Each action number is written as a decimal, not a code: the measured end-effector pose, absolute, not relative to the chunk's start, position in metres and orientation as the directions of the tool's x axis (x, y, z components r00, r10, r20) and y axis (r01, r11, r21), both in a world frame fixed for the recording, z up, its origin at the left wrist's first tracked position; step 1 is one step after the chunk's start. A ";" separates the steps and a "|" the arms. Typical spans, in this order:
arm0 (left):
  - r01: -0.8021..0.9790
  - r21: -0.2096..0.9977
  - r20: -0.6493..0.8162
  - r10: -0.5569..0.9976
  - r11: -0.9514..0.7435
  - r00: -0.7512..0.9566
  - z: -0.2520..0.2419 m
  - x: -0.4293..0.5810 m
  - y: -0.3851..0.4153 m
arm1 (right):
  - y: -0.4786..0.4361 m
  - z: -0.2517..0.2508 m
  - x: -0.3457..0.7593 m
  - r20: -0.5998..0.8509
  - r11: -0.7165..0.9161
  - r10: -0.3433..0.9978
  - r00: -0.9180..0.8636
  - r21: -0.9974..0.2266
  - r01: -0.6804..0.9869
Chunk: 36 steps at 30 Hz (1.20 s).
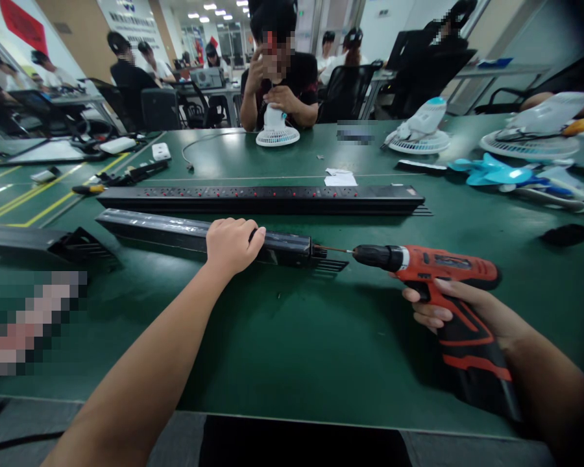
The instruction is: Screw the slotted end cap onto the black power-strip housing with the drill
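Note:
My left hand (232, 245) is wrapped over a long black bar (160, 227) lying on the green table, gripping it a little right of its middle. My right hand (442, 303) is closed round the handle of a red and black power drill (448, 264), which points left. The drill's long thin bit (338, 250) reaches the open right end of the bar; whether its tip is inside cannot be made out. Thin prongs (331, 265) stick out of that end. Just behind lies a second black bar (260, 200) with a row of red-marked sockets.
Another dark bar (19, 240) lies at the left. Across the table (292, 363) a person handles a white fan (277, 133). Two more fan units (421, 130) and blue blades (496, 172) are at the right back. A screwdriver (90, 189) lies behind the bars.

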<state>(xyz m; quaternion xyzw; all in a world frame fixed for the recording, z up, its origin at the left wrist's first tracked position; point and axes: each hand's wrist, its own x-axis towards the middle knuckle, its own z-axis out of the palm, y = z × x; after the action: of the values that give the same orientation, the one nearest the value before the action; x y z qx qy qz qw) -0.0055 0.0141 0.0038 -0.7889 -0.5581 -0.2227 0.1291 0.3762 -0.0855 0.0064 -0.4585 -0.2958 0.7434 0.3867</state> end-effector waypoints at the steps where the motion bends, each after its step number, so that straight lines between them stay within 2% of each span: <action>1: 0.938 0.049 0.493 0.825 -0.343 0.276 0.004 -0.005 0.014 | -0.086 0.006 0.376 -0.453 -0.527 0.845 -0.285 -0.795 -0.301; 36: 0.938 0.045 0.480 0.831 -0.344 0.282 0.005 -0.005 0.015 | -0.085 0.008 0.375 -0.456 -0.529 0.845 -0.280 -0.789 -0.311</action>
<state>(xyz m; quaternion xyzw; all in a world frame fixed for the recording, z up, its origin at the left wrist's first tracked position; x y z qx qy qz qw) -0.0052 0.0146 0.0048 -0.7910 -0.5589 -0.2157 0.1240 0.3750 -0.0850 0.0083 -0.4575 -0.2915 0.7452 0.3879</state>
